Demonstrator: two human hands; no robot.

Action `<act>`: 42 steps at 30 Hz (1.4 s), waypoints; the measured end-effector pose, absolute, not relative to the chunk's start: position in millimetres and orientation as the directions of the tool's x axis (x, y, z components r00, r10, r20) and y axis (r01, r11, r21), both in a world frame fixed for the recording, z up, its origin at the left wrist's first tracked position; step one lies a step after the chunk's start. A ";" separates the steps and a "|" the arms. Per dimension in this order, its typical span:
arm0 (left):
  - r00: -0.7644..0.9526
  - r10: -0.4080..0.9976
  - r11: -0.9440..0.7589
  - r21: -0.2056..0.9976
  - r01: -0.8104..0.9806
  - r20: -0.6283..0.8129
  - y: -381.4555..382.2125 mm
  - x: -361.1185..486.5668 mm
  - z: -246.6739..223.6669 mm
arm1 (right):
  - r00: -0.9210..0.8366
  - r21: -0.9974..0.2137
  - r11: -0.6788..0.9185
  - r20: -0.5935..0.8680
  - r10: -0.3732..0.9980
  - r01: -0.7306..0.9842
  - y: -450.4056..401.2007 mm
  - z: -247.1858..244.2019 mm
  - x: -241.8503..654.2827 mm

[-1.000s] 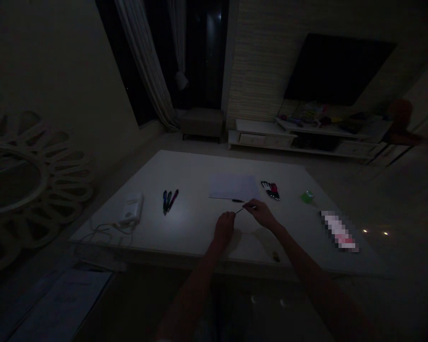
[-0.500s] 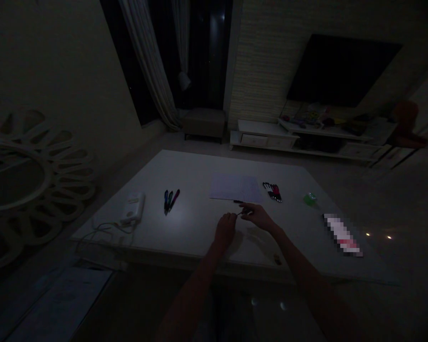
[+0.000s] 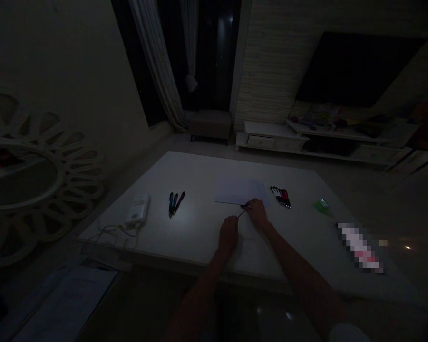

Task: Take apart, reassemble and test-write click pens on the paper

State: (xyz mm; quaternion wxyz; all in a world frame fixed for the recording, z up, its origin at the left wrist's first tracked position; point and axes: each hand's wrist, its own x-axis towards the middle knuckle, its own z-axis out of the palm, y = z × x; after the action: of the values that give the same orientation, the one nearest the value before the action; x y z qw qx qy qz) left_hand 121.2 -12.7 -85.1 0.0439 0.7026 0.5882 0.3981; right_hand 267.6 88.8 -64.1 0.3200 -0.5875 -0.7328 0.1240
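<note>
- Fingers of the left hand (image 3: 228, 232) close around 1 end of a thin dark rod (image 3: 240, 214), on the near side of the paper (image 3: 235, 190).
- Fingers of the right hand (image 3: 257, 212) bunch at the rod's other end, by the paper's near edge; whether they pinch it, I cannot tell.
- 3 pens (image 3: 174, 204) lie left of the paper on the tabletop (image 3: 196, 237).
- Just right of the paper lies a dark, red and white cluster (image 3: 282, 196); farther right, a green item (image 3: 321, 205).

tabletop (image 3: 196, 240): smooth, faintly glossy. sheet (image 3: 235, 191): matt paper. curtains (image 3: 156, 61): matt cloth. far wall (image 3: 271, 71): rough, ridged. green item (image 3: 321, 205): glossy, plastic-looking. slim dark rod (image 3: 240, 214): finish too dim to tell.
</note>
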 end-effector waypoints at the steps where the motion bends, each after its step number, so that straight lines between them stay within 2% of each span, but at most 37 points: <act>1: -0.006 0.865 -0.303 0.532 0.791 0.501 -12.8 121.4 -84.7 | -0.107 -0.610 0.281 0.306 0.946 0.741 85.1 -62.5 272.1; 5: 0.021 0.880 -0.302 0.524 0.797 0.475 -13.1 121.4 -81.2 | -0.114 -0.804 0.295 0.277 0.954 0.516 56.9 -49.4 295.1; 12: 0.115 0.897 -0.334 0.483 0.810 0.427 -16.0 121.4 -71.9 | 0.031 -0.940 0.171 0.188 0.982 0.294 23.2 -14.6 304.8; 16: 0.148 0.901 -0.334 0.435 0.836 0.408 -17.1 121.5 -69.3 | 0.006 -0.939 0.183 0.193 0.981 0.290 24.3 -6.2 298.6; 27: 0.136 0.897 -0.337 0.453 0.826 0.420 -15.9 122.1 -74.0 | -0.085 -0.923 0.231 0.216 0.973 0.308 23.5 -1.6 300.0; 33: 0.173 0.901 -0.347 0.421 0.838 0.398 -17.6 120.1 -70.2 | -0.109 -0.912 0.252 0.229 0.967 0.323 23.4 3.1 299.3; 38: 0.194 0.899 -0.369 0.440 0.819 0.394 -17.8 120.9 -70.7 | -0.164 -0.913 0.217 0.169 0.972 0.345 19.6 5.3 296.3; 42: 0.190 0.869 -0.425 0.490 0.761 0.458 -15.7 122.9 -76.5 | -0.262 -0.927 0.168 0.079 0.962 0.335 16.7 0.7 285.0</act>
State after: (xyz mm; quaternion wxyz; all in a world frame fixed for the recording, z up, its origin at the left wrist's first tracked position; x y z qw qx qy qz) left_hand 122.9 -15.7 -76.5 0.0763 0.7676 0.5309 0.3509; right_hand 285.0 16.7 0.7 0.3672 -0.4839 -0.6701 0.4266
